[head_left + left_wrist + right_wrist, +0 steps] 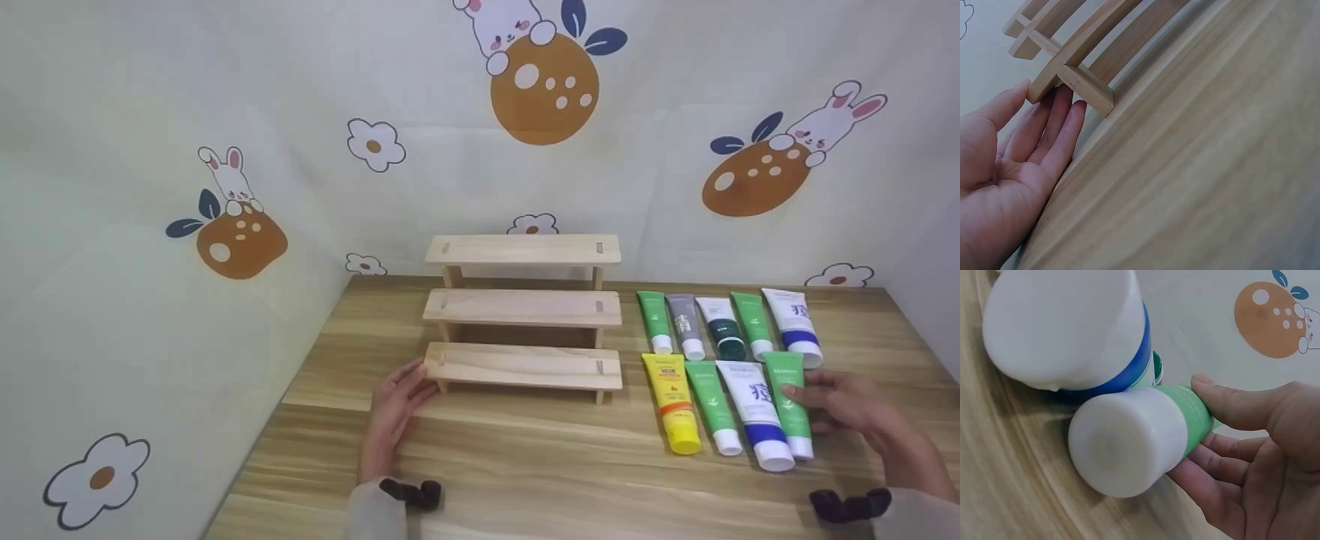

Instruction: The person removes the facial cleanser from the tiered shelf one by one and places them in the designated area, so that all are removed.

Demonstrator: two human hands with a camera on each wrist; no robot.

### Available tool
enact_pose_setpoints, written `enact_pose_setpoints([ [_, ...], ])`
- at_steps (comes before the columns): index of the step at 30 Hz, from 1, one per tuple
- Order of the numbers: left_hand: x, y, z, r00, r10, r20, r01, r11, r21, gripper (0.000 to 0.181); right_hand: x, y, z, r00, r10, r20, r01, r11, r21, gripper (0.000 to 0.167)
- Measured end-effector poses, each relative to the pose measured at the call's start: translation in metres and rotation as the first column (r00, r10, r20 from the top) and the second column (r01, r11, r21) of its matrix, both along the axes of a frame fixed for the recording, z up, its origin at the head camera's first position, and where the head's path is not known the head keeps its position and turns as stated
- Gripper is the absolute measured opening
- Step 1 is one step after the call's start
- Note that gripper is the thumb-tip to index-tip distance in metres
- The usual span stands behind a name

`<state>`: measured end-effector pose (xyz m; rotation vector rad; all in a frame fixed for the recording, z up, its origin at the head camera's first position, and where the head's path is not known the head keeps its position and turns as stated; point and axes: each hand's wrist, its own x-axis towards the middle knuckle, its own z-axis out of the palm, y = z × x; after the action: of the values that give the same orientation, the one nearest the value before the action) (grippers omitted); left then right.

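Observation:
A three-tiered wooden display stand (523, 365) stands at the back middle of the table. My left hand (394, 401) holds the left end of its lowest step, thumb (1013, 101) against the board's end and fingers curled beneath. At the right lie two rows of squeeze tubes. My right hand (855, 405) grips the rightmost front green tube (789, 409), thumb on top and fingers at its side and underneath. In the right wrist view, that tube's white cap (1112, 444) faces the camera, beside the larger white-and-blue tube (1061, 320).
The front row also has a yellow tube (673, 405), another green tube (712, 409) and a white-and-blue tube (754, 405). Behind lie several more, including a grey one (684, 322). Rabbit-printed cloth (450, 195) walls the wood-grain table (525, 465).

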<state>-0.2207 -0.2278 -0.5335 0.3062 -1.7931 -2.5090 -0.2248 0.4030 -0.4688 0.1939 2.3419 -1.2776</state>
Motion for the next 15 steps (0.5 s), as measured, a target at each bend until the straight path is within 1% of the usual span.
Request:
enact_pose_setpoints([
  [2,-0.0003,0.0001,-0.0002,1.0,0.004,0.006,-0.004,1.0,0.007,0.047,0.0,0.0003,-0.0015,1.0,-0.003,-0.005,0.003,1.0,-0.013,0.089],
  [5,-0.0003,0.0003,0.0,1.0,0.002,0.003,-0.002,1.0,0.008,0.047,-0.0005,0.0003,-0.0027,1.0,-0.009,0.008,0.01,1.0,-0.028,0.089],
  [11,-0.0001,0.0004,-0.0003,1.0,0.004,0.009,-0.004,1.0,0.008,0.048,-0.0024,-0.0009,-0.0036,0.999,-0.034,0.04,0.034,0.999,-0.019,0.099],
  [15,-0.0007,0.0006,-0.002,1.0,0.006,0.014,-0.006,1.0,-0.003,0.05,-0.0019,-0.0014,-0.0038,0.998,-0.04,0.05,0.041,0.999,-0.015,0.101],
])
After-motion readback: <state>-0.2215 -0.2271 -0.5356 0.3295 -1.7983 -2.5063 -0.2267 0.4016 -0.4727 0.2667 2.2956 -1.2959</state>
